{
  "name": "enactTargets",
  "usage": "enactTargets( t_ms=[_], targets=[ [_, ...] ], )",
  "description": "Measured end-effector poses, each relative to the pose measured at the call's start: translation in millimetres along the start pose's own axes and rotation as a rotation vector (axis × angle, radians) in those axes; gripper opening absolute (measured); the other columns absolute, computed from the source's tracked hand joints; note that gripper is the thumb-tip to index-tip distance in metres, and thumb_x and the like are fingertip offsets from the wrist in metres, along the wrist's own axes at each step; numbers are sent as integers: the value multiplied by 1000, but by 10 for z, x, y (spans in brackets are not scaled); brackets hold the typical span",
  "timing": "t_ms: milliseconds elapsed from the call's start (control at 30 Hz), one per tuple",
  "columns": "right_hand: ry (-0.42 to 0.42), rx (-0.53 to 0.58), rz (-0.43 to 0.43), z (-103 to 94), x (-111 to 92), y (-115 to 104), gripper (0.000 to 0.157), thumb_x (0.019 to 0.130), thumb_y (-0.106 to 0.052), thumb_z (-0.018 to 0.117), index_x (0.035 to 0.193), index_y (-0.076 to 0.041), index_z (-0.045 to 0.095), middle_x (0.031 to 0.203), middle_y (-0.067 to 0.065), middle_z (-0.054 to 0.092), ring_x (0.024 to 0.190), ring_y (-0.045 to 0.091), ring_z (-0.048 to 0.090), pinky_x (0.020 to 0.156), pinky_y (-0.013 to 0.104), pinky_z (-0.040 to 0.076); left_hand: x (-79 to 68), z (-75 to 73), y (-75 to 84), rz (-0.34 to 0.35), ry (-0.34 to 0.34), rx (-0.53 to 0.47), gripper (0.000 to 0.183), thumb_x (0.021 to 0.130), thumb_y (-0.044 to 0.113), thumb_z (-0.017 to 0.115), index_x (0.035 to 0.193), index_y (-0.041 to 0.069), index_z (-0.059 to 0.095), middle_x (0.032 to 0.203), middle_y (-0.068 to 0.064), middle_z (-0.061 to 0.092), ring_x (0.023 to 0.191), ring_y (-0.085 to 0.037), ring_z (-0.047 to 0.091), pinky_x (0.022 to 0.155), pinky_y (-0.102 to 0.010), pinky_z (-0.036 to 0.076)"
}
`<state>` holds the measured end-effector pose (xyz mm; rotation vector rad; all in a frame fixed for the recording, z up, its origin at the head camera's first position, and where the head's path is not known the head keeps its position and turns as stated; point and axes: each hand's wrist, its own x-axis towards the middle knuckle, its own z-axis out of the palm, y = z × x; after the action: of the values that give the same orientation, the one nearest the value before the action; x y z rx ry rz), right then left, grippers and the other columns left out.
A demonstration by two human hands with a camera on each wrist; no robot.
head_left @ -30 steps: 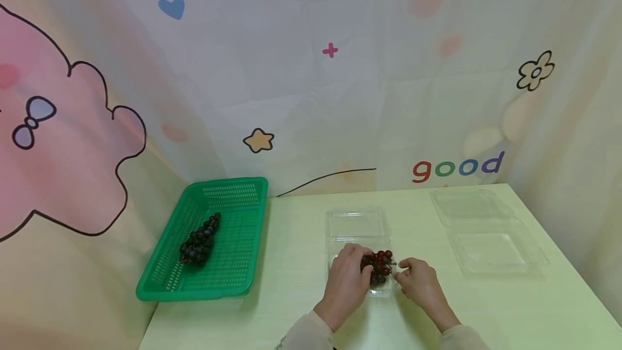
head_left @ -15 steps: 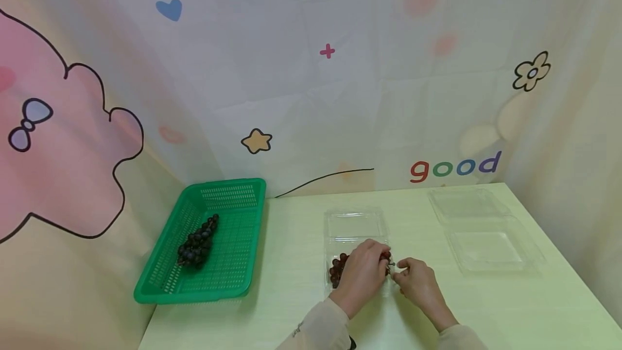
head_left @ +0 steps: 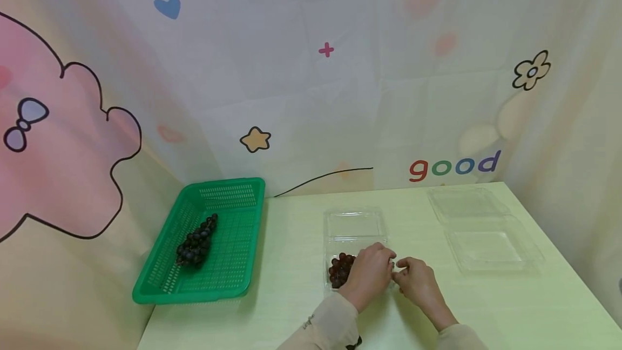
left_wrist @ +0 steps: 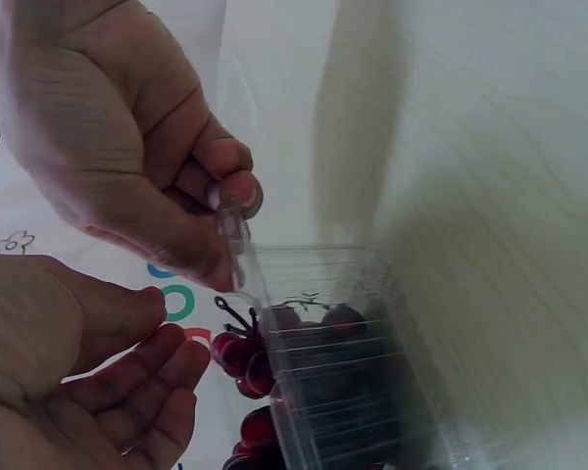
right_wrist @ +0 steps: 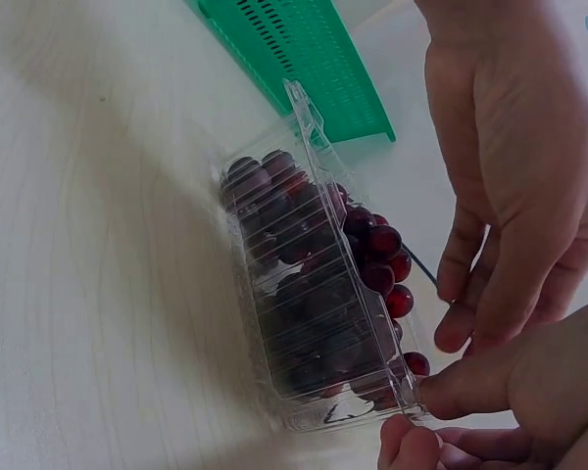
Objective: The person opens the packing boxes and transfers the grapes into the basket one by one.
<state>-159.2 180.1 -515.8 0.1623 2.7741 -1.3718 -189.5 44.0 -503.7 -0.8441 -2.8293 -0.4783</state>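
An open clear plastic clamshell box (head_left: 356, 226) stands in the middle of the table, its hinged lid lying back toward the wall. Dark red grapes (head_left: 341, 270) fill its near half, heaped above the rim in the right wrist view. My right hand (head_left: 420, 285) pinches the right end of the box's rim between thumb and fingertips, seen closely in the right wrist view. Over the right part of the grapes is my left hand (head_left: 371, 274), its fingers loosely bent with nothing between them. A bare grape stem (left_wrist: 237, 313) sticks up near its fingertips in the left wrist view.
A green plastic basket (head_left: 238, 253) at the left holds a bunch of black grapes (head_left: 196, 244). Another open clear clamshell box (head_left: 486, 250) lies at the right of the table. A printed cloth (head_left: 311, 96) hangs behind the table.
My left hand has shifted rightward across the box, so the grapes at the left end now show and those at the right are covered. My right hand has stayed at the box's right end.
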Motion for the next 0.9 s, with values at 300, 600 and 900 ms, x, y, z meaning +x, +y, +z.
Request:
enactTargets(
  t_ms=[300,600,900],
  targets=[
    [9,-3,-14,9,4,4,25,89,1,73,108,16,66,67,4,67,52,14,58,50,29,46,18,105,7,-1,-27,6,19,86,6,81,104,14,81,95,2,67,88,-8,64,76,-15,52],
    [1,3,-16,16,8,27,27,89,1,72,110,17,66,64,4,65,51,14,57,49,29,45,42,174,29,-29,-63,-8,20,85,4,80,104,12,79,96,2,71,90,-10,66,78,-17,53],
    [-6,-5,-15,11,17,28,26,89,3,67,111,18,65,66,5,65,52,14,58,50,29,46,77,236,71,-35,-31,93,19,83,11,85,94,15,70,85,2,66,79,-12,65,67,-21,52]
  ],
)
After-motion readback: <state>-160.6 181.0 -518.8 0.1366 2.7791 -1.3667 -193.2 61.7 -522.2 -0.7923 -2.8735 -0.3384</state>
